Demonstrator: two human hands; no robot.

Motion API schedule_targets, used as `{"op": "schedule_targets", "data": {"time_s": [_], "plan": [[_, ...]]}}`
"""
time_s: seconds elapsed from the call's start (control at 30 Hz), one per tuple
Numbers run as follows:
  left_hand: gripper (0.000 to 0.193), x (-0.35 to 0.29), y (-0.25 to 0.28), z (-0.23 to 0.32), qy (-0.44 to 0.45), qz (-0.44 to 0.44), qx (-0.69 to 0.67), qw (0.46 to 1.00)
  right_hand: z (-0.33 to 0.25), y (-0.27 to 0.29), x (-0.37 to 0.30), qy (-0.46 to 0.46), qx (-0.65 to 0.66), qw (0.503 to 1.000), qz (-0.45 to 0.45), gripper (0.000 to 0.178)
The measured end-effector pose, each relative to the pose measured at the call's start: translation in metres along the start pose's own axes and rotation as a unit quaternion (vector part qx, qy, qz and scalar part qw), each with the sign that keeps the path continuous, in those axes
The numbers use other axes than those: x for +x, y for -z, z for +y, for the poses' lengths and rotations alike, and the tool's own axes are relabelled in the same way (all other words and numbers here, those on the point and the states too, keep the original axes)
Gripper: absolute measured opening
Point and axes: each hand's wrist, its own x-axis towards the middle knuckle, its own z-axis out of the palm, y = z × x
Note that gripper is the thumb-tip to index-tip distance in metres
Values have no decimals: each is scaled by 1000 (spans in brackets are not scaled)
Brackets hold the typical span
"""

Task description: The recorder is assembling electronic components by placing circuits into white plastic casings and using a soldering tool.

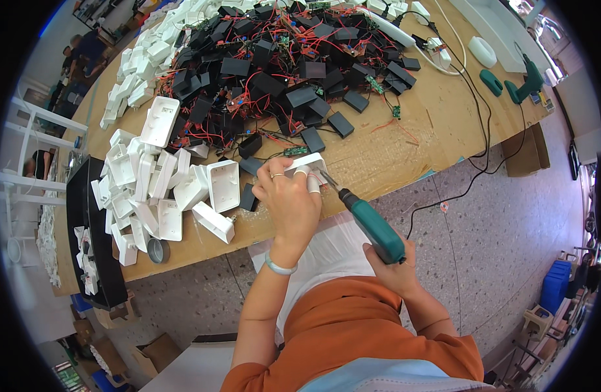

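Note:
My left hand [288, 199], with pale finger covers on some fingers, grips a small white plastic housing [307, 161] at the table's front edge. In my right hand [395, 266] is a green electric screwdriver [373, 227] with a dark nose. Its slim metal bit points up and left and reaches the housing beside my left fingertips; whether it touches a screw is too small to tell. Just beyond the housing lie a green circuit board [296, 151] and a black box-shaped part [312, 139]. What sits inside the held housing is hidden.
A large heap of black boxes with red wires [268, 85] covers the table's far middle. White housings [143, 189] pile up at the left beside a small round tin [158, 251]. At the right are another green tool [529, 80], a white bottle [482, 51] and black cables [488, 124].

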Motion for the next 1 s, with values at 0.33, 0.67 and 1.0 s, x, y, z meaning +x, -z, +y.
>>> {"op": "schedule_targets", "data": {"time_s": [0.33, 0.67, 1.0], "plan": [[12, 2, 1, 2, -1, -11, -6, 1000, 30, 24, -28, -95, 49, 990, 94, 13], [14, 2, 1, 4, -5, -15, 11, 1000, 17, 25, -26, -111, 35, 991, 60, 19], [14, -1, 1, 2, -1, -6, -2, 1000, 10, 17, -20, -74, 43, 996, 14, 12]]}}
